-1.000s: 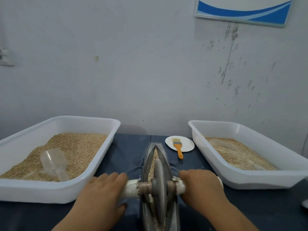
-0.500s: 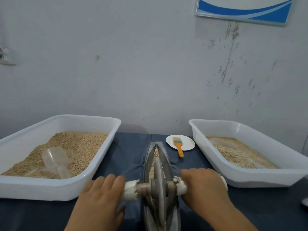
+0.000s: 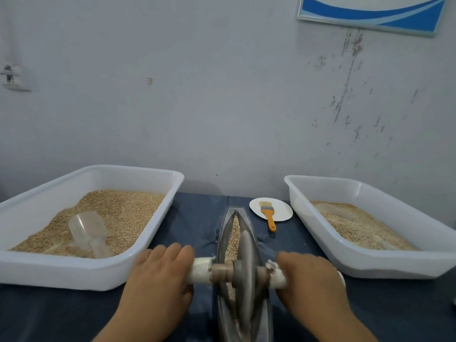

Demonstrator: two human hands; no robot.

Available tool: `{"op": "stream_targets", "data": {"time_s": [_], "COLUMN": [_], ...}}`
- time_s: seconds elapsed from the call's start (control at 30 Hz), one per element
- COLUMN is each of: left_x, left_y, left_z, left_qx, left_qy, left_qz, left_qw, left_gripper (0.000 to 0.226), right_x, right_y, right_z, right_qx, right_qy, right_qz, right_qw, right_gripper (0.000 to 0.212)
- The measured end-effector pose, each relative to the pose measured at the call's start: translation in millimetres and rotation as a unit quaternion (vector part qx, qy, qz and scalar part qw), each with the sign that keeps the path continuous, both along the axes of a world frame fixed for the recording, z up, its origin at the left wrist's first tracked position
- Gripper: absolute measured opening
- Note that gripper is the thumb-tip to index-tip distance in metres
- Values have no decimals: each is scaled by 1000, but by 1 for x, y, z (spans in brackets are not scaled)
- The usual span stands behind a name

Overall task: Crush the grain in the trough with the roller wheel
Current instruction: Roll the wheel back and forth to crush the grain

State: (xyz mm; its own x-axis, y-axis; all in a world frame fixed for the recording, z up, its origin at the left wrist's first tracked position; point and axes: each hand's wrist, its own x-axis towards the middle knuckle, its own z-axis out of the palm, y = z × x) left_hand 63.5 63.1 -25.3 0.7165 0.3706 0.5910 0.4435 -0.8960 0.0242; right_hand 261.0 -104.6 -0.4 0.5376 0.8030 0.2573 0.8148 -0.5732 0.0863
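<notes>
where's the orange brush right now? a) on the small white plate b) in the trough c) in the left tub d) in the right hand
a: the brush lies with its bristles on the plate, beyond the trough and apart from both hands.

Soft, even, rather cool light fills the scene, leaving only faint shadows under the white trays (image 3: 153, 233). The wide lens bows the edges (trays splay outward). The roller wheel (image 3: 245, 257) smears with motion blur; no glare.
</notes>
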Motion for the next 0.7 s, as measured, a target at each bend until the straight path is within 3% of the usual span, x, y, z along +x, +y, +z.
{"op": "stream_targets", "data": {"time_s": [0.1, 0.17, 0.33, 0.53, 0.63, 0.7], "left_x": [1, 8, 16, -6, -8, -5], "left_y": [-1, 3, 7, -10, -14, -10], "left_z": [4, 10, 9, 8, 6, 6], "left_qx": [14, -25, -78, -52, -42, -62], "left_qy": [-6, 36, 71, 43, 57, 81], "left_qz": [-7, 22, 121, 57, 63, 82], "left_qw": [1000, 999, 987, 996, 995, 991], "left_gripper": [38, 39, 16, 45, 46, 43], "right_x": [0, 1, 3, -5, -11, -12], "right_y": [-3, 4, 24, -1, -4, 1], "right_z": [-3, 1, 12, 1, -4, 1], "right_qx": [3, 16, 15, 60, 29, 48], "right_qy": [17, -3, -39, -84, -32, -34], "right_qz": [-7, 2, 31, 12, 16, 51], "right_qw": [1000, 1000, 999, 995, 999, 997], "right_gripper": [26, 22, 18, 38, 38, 56]}}
